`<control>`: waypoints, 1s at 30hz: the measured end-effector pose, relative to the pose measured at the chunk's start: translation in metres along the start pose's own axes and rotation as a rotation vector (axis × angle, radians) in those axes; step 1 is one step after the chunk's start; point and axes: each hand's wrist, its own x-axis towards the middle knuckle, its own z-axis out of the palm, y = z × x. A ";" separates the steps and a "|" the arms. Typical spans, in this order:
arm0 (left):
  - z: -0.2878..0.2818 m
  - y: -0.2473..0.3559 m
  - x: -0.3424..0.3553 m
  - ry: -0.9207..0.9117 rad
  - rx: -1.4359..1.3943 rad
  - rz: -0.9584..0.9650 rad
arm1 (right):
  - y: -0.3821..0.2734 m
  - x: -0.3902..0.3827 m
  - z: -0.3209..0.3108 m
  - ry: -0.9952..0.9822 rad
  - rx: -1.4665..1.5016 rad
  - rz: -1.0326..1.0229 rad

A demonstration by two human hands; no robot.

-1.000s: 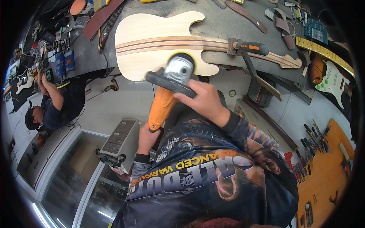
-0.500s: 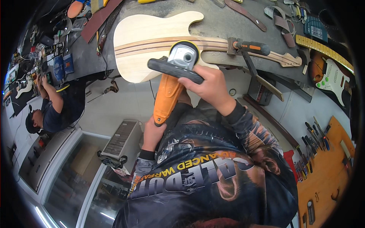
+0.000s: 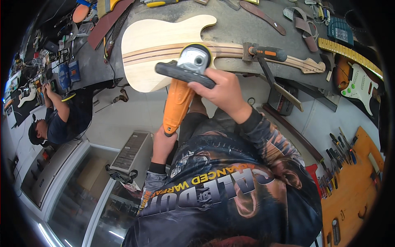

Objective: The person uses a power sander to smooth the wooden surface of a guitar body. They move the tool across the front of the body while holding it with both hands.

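Observation:
A pale wooden guitar body (image 3: 142,39) with darker stripes and a long neck lies on the grey workbench. An orange power sander (image 3: 179,103) with a round yellow-edged pad reaches over its middle, near where the neck joins. The pad's underside is hidden, so contact cannot be told. My right hand (image 3: 224,91) is wrapped round the right end of the sander's black crossbar handle (image 3: 173,71). At the tool's rear end, my left hand (image 3: 164,144) closes round the body, its fingers partly hidden. A clamp (image 3: 267,52) with a black-and-orange handle sits across the neck.
Sanding strips (image 3: 304,25) and a curved brown tool (image 3: 263,17) lie at the back of the workbench (image 3: 232,33). A sunburst guitar (image 3: 358,86) stands at right, above a tool board (image 3: 349,185). Another person (image 3: 61,119) works at far left. A grey cabinet (image 3: 131,152) stands behind my left arm.
The whole view has shifted slightly, with the bench and guitar a little more to the left. Both hands keep their hold, and the sander stays over nearly the same spot.

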 end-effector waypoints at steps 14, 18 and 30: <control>-0.003 0.007 -0.002 0.003 0.008 -0.078 | -0.007 0.009 0.003 -0.037 0.014 0.018; 0.009 -0.001 0.001 -0.019 0.013 0.083 | -0.007 -0.002 -0.026 -0.059 0.022 0.110; -0.040 -0.059 -0.002 0.122 -0.199 -0.193 | -0.054 0.066 0.109 -0.212 -0.002 -0.119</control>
